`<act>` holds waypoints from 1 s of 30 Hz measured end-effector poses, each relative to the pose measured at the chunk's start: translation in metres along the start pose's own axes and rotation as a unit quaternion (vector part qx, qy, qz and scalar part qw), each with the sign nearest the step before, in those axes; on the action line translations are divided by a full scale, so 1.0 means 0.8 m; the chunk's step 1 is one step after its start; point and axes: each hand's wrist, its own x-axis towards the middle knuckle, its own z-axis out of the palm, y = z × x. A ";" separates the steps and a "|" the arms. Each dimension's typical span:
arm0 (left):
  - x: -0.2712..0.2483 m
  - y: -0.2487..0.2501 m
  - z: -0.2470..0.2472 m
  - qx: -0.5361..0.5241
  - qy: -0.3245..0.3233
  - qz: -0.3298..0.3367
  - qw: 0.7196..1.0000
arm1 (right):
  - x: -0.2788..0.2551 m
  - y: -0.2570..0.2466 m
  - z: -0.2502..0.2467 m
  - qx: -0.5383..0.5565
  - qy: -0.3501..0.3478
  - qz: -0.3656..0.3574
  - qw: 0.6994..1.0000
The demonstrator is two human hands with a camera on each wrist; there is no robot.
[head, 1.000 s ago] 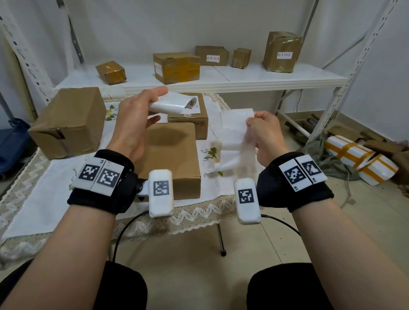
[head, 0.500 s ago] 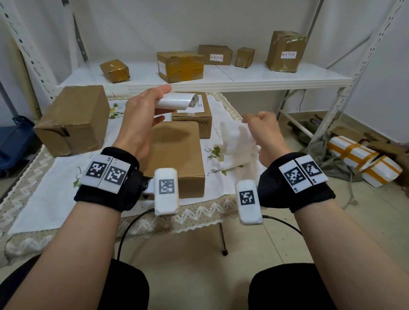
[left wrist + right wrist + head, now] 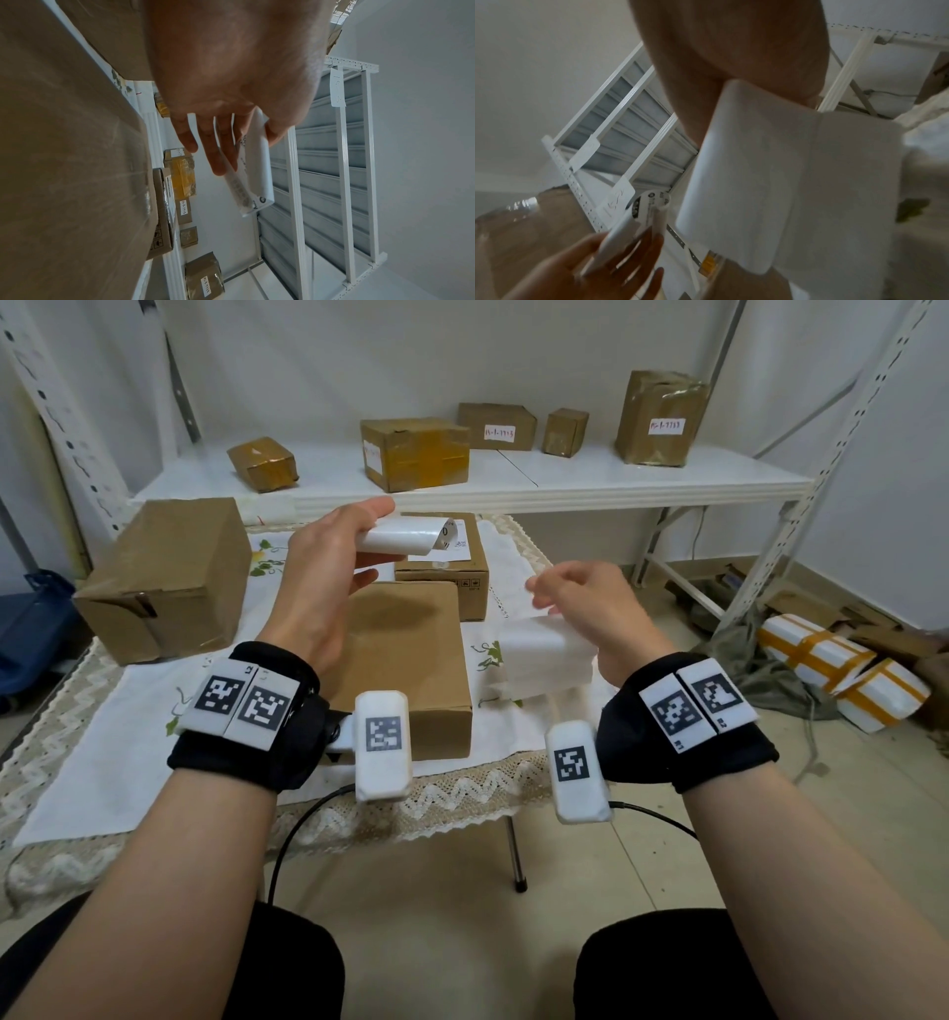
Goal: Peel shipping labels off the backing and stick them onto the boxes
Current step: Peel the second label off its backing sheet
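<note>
My left hand (image 3: 354, 546) holds a curled white shipping label (image 3: 405, 535) between thumb and fingers, above the table. In the left wrist view the label (image 3: 253, 162) shows printed text on its inner side. My right hand (image 3: 575, 593) pinches the folded white backing paper (image 3: 544, 657), which hangs below the fingers; the right wrist view shows the backing (image 3: 790, 182) close up. A plain brown box (image 3: 405, 660) lies on the table under and between my hands. Behind it sits a smaller box (image 3: 447, 577) with a label on top.
A large brown box (image 3: 164, 577) stands at the table's left. The white shelf (image 3: 513, 480) behind carries several taped boxes, some labelled. White parcels with orange tape (image 3: 842, 675) lie on the floor at right. The table's lace edge (image 3: 462, 793) is near my wrists.
The right hand has folded the backing paper down and lowered it from an upright sheet into a bundle. The left hand stays raised with the curled label.
</note>
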 end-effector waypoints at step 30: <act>-0.004 0.005 -0.007 0.042 -0.006 0.019 0.999 | -0.031 -0.021 -0.002 -0.292 -0.209 -0.009 0.933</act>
